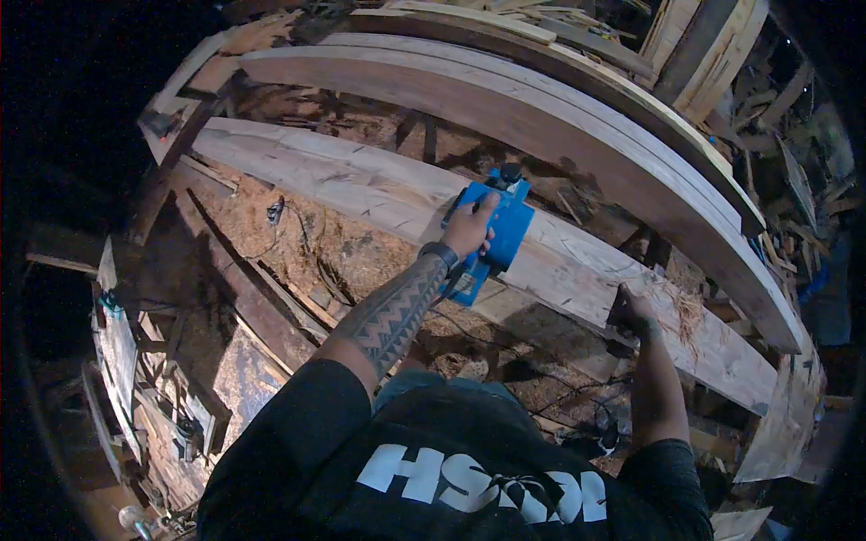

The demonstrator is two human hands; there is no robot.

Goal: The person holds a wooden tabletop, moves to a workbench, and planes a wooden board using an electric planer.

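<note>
A blue power planer (511,236) rests on a long wooden plank (361,180) that runs from the upper left to the lower right. My left hand (470,228) is wrapped round the planer's handle, with a dark band at the wrist. My right hand (634,311) is at the plank's near edge, right of the planer, its fingers in shadow and hard to make out. Curly wood shavings (681,311) lie on the plank just beyond my right hand.
Thick stacked beams (541,108) lie beyond the plank. Scrap wood (794,171) is piled at the upper right. Sawdust (361,257) covers the ground on the near side, where loose boards and a dark cable (577,392) lie.
</note>
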